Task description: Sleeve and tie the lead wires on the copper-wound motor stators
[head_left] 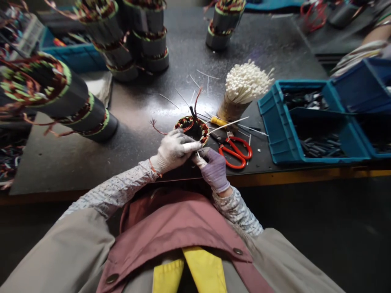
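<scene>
A small motor stator with copper windings stands on the dark table in front of me, its ring opening facing up. My left hand, in a whitish glove, lies on its near left rim with the fingers closed against it. My right hand, in a purple glove, is pinched around a thin white strand at the near edge of the stator; its fingertips are partly hidden. A long white tie cord sticks out from the stator's right side. Red-brown wire leads and a black sleeve rise from the far rim.
Red-handled scissors and a yellow-handled tool lie right of the stator. Behind them stands a holder of white cords. Teal bins hold dark pieces. Stacked stators stand left and behind. A co-worker's sleeve shows right.
</scene>
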Available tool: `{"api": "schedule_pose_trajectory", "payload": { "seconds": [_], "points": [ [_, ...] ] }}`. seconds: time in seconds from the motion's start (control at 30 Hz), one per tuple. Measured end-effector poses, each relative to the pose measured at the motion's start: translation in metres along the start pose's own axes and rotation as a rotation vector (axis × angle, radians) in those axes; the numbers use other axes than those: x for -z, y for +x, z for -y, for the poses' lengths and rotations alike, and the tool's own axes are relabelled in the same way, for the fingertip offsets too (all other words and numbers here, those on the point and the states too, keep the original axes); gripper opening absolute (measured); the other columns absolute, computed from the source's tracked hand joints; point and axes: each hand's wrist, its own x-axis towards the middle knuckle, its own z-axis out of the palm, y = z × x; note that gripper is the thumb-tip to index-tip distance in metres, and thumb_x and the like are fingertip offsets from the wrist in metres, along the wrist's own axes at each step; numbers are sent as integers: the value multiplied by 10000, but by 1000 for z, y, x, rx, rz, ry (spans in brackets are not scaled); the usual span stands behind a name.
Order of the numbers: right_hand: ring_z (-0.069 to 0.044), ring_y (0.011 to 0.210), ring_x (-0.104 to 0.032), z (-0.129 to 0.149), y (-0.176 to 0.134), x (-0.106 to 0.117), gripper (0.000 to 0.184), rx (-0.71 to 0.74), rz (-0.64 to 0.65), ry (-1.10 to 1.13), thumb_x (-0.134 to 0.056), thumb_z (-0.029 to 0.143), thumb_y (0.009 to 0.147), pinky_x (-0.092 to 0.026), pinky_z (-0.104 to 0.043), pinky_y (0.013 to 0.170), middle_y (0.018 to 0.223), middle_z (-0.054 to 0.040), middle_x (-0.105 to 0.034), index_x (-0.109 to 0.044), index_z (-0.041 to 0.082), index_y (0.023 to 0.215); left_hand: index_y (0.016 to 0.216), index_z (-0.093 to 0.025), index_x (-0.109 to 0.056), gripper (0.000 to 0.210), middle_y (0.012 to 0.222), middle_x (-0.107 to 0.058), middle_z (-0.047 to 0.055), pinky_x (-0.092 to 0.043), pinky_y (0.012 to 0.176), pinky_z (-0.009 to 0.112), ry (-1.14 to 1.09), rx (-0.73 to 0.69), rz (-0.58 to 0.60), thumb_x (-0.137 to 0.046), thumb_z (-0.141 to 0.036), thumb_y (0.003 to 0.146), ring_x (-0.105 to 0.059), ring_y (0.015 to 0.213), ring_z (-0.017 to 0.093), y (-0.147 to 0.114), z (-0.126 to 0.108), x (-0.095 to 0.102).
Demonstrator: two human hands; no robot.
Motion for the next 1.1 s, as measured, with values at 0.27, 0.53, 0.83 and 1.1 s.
{"api": "schedule_pose_trajectory", "payload": {
  "seconds": [0.27, 0.53, 0.83, 1.1],
  "points": [
    [-178, 771, -686, 16, -8, 10, 53, 60, -71, 10, -701, 232, 840, -564, -315, 724, 810, -24, -720, -677, 218, 795, 1065, -278, -730, 270, 892, -763, 31, -498, 769, 361, 32, 20, -3, -504, -260, 918, -668, 759, 169, 2, -2, 0],
    [-181, 773, -687, 14, -8, 6, 77, 50, -72, 8, -685, 263, 859, -568, -325, 728, 817, -26, -720, -680, 223, 793, 1057, -259, -741, 283, 877, -758, 48, -499, 738, 363, 12, 103, 25, -494, -295, 923, -665, 753, 175, 3, -6, -1],
    [-181, 725, -662, 5, -2, 2, 98, 16, -72, -18, -685, 295, 851, -551, -318, 697, 789, -24, -707, -675, 223, 785, 1041, -258, -739, 272, 877, -763, 45, -497, 763, 379, 9, 31, -35, -492, -279, 930, -672, 762, 181, 1, -5, -1],
    [-213, 799, -644, -11, 8, -4, 178, 251, -89, -356, -586, 367, 925, -501, -315, 685, 881, -90, -701, -669, 210, 910, 1061, -295, -739, 271, 938, -761, 42, -499, 827, 377, 21, 53, 107, -501, -308, 933, -666, 828, 178, 1, 0, 2]
  ]
}}
